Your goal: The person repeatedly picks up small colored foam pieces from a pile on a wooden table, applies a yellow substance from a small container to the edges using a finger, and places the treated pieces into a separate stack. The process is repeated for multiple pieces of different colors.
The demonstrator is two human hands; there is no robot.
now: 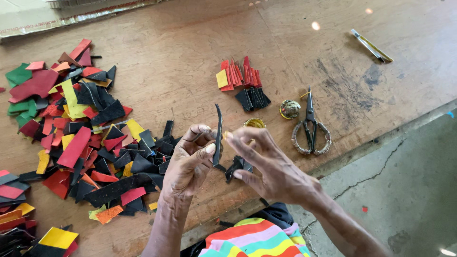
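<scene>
Where the table [181, 43] meets its left edge, a heap of scraps [81, 123] in black, red, yellow and green lies spread. Above the near edge the left hand [188, 164] pinches a thin black strip [218, 135] upright between thumb and fingers. The right hand [271, 166] touches the same strip, fingertips closed together on it. Behind the hands, toward the middle, lies a fan of red and black pieces [243, 83]; a small tin [254, 123], its lid [289, 109] and scissors [310, 126] lie to the right.
</scene>
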